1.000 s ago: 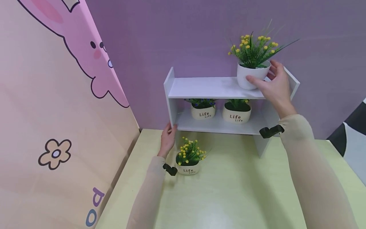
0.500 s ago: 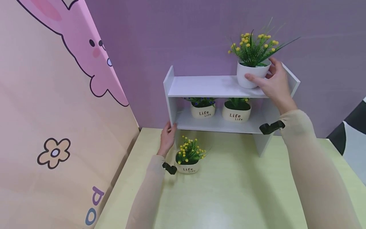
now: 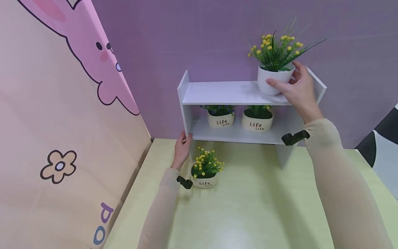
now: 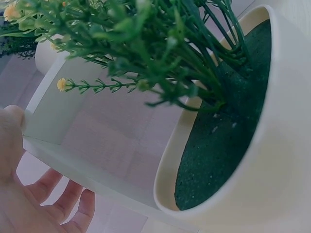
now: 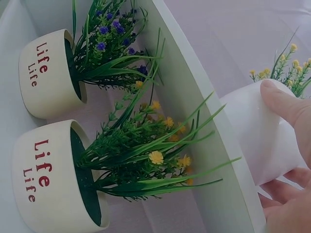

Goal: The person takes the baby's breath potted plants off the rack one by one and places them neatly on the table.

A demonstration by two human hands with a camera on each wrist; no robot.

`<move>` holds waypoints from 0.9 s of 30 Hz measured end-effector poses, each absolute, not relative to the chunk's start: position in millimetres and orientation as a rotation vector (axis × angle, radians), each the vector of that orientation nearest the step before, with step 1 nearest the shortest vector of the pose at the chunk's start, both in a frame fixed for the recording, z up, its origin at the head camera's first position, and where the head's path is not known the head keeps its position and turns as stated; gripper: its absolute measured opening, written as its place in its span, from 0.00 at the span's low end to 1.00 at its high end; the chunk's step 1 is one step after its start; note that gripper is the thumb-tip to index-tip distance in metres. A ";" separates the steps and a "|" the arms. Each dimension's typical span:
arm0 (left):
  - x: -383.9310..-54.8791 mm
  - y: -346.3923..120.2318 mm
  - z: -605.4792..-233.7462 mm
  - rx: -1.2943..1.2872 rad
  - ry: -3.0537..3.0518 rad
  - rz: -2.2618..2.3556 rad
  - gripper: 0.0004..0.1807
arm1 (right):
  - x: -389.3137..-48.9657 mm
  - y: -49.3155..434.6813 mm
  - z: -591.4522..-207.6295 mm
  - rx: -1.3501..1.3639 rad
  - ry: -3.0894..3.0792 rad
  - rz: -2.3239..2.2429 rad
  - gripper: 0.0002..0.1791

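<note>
On the right part of the upper board of a white two-tier shelf (image 3: 217, 92) is a round white flowerpot (image 3: 269, 82) with yellow artificial flowers. My right hand (image 3: 300, 90) grips this pot from the right, thumb across its front and fingers behind; the right wrist view also shows the held flowerpot (image 5: 260, 131). Low at the shelf's left side panel, my left hand (image 3: 181, 150) holds the panel's front edge, thumb (image 4: 14, 116) on one face and fingers (image 4: 68, 196) on the other. A cream oval "Life" pot (image 3: 203, 181) with yellow flowers stands on the table close beside the left wrist.
The lower tier bears a blue-flowered "Life" pot (image 3: 220, 121) and a yellow-flowered "Life" pot (image 3: 257, 124). The shelf stands on a pale yellow table (image 3: 248, 207) against a purple wall (image 3: 217, 41). A cartoon-printed wall (image 3: 77, 121) borders the left.
The head view has tilted down slightly, so everything sits a little higher in it. Both hands, the white flowerpot and the shelf keep their places relative to one another.
</note>
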State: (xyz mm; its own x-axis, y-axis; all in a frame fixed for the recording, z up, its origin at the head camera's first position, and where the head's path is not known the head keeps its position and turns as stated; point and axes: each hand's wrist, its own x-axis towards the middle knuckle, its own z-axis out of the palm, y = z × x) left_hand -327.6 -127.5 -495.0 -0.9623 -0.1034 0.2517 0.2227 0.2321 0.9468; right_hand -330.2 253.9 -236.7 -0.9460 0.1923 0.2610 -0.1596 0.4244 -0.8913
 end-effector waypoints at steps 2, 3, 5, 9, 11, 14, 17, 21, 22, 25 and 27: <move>-327.7 -127.5 -494.8 -0.107 -2.245 -1.793 0.31 | -330.6 253.6 -236.3 -0.023 -2.351 1.537 0.59; -327.9 -127.6 -494.6 -0.106 -2.245 -1.791 0.31 | -330.5 253.4 -236.0 -0.022 -2.349 1.541 0.59; -328.1 -127.3 -493.9 -0.107 -2.243 -1.792 0.31 | -330.3 252.9 -235.4 -0.023 -2.341 1.550 0.59; -327.8 -126.8 -493.0 -0.122 -2.234 -1.796 0.31 | -329.1 251.9 -234.3 -0.037 -2.328 1.572 0.58; -327.1 -126.5 -493.3 -0.127 -2.228 -1.801 0.31 | -328.7 251.5 -234.4 -0.041 -2.328 1.574 0.58; -326.4 -125.5 -494.5 -0.127 -2.225 -1.805 0.31 | -326.8 252.0 -234.6 -0.038 -2.332 1.574 0.58; -326.2 -124.9 -495.4 -0.128 -2.231 -1.813 0.31 | -323.7 253.6 -236.1 -0.042 -2.332 1.582 0.58; -326.8 -125.3 -495.4 -0.135 -2.236 -1.814 0.31 | -319.8 253.7 -238.6 -0.045 -2.326 1.576 0.59; -326.6 -125.6 -495.7 -0.132 -2.234 -1.815 0.31 | -319.1 252.8 -239.1 -0.039 -2.329 1.564 0.59; -325.3 -127.0 -497.3 -0.119 -2.228 -1.823 0.31 | -317.3 249.1 -240.1 -0.016 -2.337 1.545 0.59; -324.8 -128.1 -499.0 -0.108 -2.229 -1.826 0.31 | -316.0 246.5 -240.6 -0.003 -2.342 1.541 0.59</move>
State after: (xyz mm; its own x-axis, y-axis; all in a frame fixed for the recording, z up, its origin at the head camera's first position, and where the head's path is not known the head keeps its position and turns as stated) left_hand -324.8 -128.1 -499.0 -0.9642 -0.1044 0.2439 0.2186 0.2086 0.9533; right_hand -316.0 246.5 -240.6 -0.9432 0.1843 0.2763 -0.1807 0.4130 -0.8926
